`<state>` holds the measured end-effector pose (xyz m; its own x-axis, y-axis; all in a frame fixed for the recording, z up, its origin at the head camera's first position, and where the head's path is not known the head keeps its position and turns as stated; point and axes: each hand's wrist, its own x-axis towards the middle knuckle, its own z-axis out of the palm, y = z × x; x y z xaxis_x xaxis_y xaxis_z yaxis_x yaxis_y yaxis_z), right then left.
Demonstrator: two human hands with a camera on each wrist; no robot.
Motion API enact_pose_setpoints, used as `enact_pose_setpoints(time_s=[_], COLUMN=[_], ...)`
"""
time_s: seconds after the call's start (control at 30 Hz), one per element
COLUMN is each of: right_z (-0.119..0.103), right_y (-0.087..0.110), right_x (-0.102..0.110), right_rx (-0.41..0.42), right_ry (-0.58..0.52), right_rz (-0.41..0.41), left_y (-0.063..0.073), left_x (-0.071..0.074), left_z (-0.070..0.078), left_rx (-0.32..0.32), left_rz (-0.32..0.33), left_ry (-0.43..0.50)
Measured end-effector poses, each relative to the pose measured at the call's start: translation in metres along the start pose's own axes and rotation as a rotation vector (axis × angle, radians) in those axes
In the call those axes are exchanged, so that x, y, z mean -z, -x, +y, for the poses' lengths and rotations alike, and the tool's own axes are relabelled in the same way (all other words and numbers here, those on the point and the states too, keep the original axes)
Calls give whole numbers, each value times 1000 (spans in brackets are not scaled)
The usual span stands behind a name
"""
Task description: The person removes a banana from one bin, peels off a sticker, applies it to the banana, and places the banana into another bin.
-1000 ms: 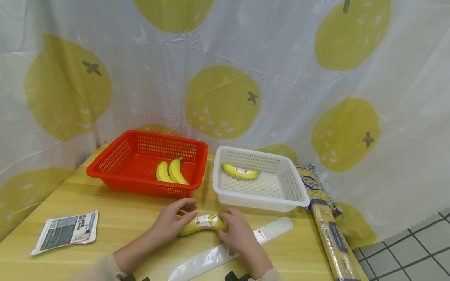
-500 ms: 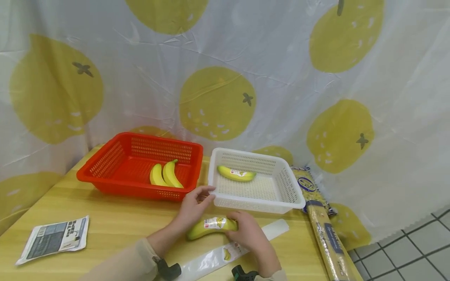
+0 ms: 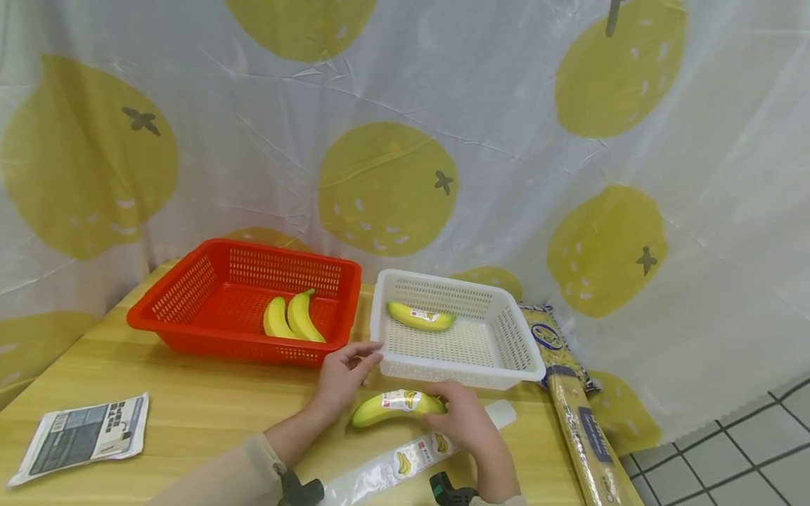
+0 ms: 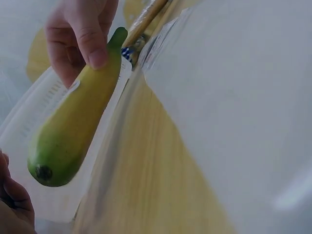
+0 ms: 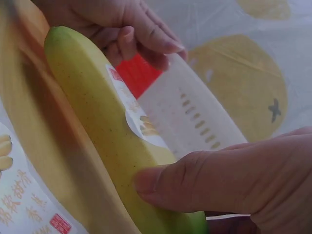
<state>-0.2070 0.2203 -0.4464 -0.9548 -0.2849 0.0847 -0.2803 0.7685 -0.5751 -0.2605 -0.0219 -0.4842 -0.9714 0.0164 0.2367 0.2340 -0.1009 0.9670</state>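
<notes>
My right hand (image 3: 465, 418) grips a yellow-green banana (image 3: 389, 406) by its stem end, thumb (image 5: 180, 183) laid along its side. A white printed sticker (image 5: 134, 107) wraps the banana's middle. The fingers of my left hand (image 3: 342, 376) are at the near left corner of the white basket (image 3: 455, 376), thumb and forefinger pinching its rim in the right wrist view. Another labelled banana (image 3: 420, 316) lies inside that basket. On the table below my right hand is a clear strip (image 3: 373, 474) bearing banana stickers.
A red basket (image 3: 202, 337) with two unlabelled bananas (image 3: 302, 316) stands on the left. A flat printed packet (image 3: 82, 436) lies at the table's left. Gold packages (image 3: 579, 436) line the right edge, beyond which tiled floor (image 3: 734, 450) shows. A lemon-print curtain (image 3: 506, 140) hangs behind.
My left hand has left the banana and moved up to the white basket's corner. My right hand has shifted slightly right, with the banana in it. The view has turned slightly.
</notes>
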Motion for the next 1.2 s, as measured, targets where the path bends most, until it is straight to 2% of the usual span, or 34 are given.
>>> enact_pose_setpoints(time_s=[0.13,0.27,0.37,0.47,0.6,0.73,0.83,0.93,1.03,1.2], right_z=[3,0,-4,-8,-10,-8,-4,-1,4,13], right_y=[7,15,17,10,-14,-50,-76,-95,-109,-120], right_x=[12,32,50,69,87,90,85,78,70,60], right_rx=[-1,19,61,79,3,-67,-73,-81,-103,-159], right_ry=[-65,-213,-329,-368,-276,-68,95,193,242,232], right_rz=[-19,-26,9,85,209,252,209,143,87,43], left_y=[-1,-1,-1,-2,-3,-3,-3,-2,-1,-2], left_x=[2,3,4,6,7,7,6,5,4,2], left_z=[0,0,-1,-2,-2,-3,-5,-7,-7,-8], left_rx=[-10,-17,-26,-35,-39,-34,-23,-17,-19,-20], left_rz=[-4,-5,-1,3,7,3,-4,-3,0,-13], left_ry=[-9,-16,-21,-23,-22,-16,-10,-7,-7,-5])
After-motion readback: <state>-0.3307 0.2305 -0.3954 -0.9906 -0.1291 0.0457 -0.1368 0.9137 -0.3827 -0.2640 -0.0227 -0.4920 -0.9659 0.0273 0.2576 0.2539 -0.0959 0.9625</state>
